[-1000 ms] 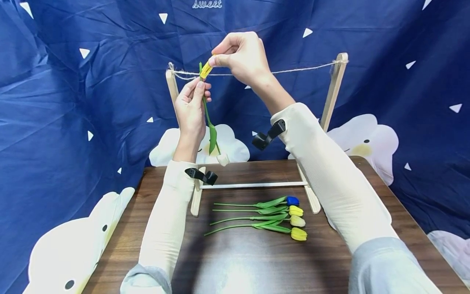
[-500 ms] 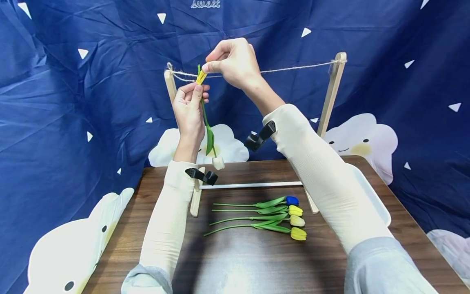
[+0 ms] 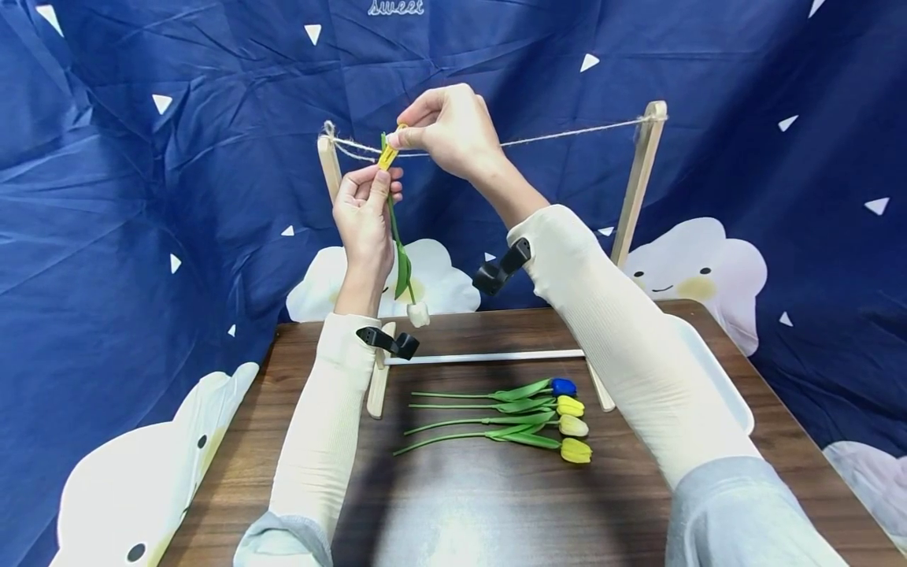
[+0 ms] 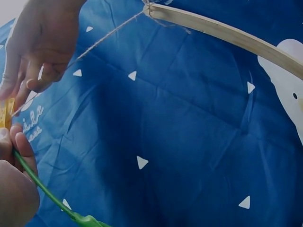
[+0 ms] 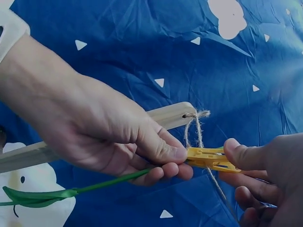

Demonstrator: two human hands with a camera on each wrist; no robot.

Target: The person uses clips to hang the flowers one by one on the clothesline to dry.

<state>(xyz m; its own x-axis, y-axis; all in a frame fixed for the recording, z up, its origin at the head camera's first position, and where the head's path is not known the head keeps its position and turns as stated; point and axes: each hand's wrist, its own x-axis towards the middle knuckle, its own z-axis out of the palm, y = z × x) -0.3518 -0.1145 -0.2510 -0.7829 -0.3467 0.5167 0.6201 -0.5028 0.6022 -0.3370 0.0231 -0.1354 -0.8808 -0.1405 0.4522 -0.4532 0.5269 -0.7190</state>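
Note:
My left hand (image 3: 364,209) pinches the green stem of a tulip (image 3: 419,314), whose white head hangs downward. Just above those fingertips, my right hand (image 3: 457,130) pinches a yellow clothespin (image 3: 386,157) by its upper end. In the right wrist view the clothespin (image 5: 208,158) lies across the twine (image 5: 217,184), its lower end touching the left thumb and fingers. Whether its tips are closed round both stem and twine is hidden by the fingers. The left wrist view shows the clothespin (image 4: 5,113) only at its edge, with the green stem (image 4: 45,189) running down below.
Twine (image 3: 574,132) spans two wooden posts, the left one (image 3: 330,169) and the right one (image 3: 640,181). A white rod (image 3: 489,357) joins their feet. Several tulips (image 3: 573,426) lie in a row on the brown table (image 3: 453,504). A white tray (image 3: 742,405) is partly behind the right forearm.
My right hand has come down and slightly left with the clothespin, nearer to my left fingertips. The left hand has dropped slightly, the tulip hangs straighter, and the twine dips lower near the hands.

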